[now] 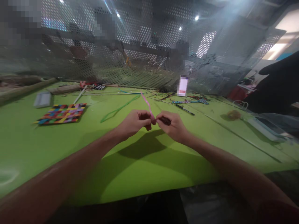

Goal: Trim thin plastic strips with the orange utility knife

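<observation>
Both my hands meet above the middle of the green table [46, 143]. My left hand [135, 123] is closed, pinching the lower end of a thin pink strip [146, 104] that rises up and back from my fingers. My right hand [171, 124] is closed too, its fingertips pressed against the same strip end, touching my left fingers. A small dark piece shows in my right fingers, too blurred to name. A green strip [119, 109] lies looped on the table just behind my left hand.
A woven multicoloured mat [62, 113] lies at the left, a grey box [42, 99] behind it. A black pen [184, 109] and patterned strips [190, 101] lie at the back right. A perforated metal screen [140, 62] walls the far edge. A clear tray [266, 124] sits right.
</observation>
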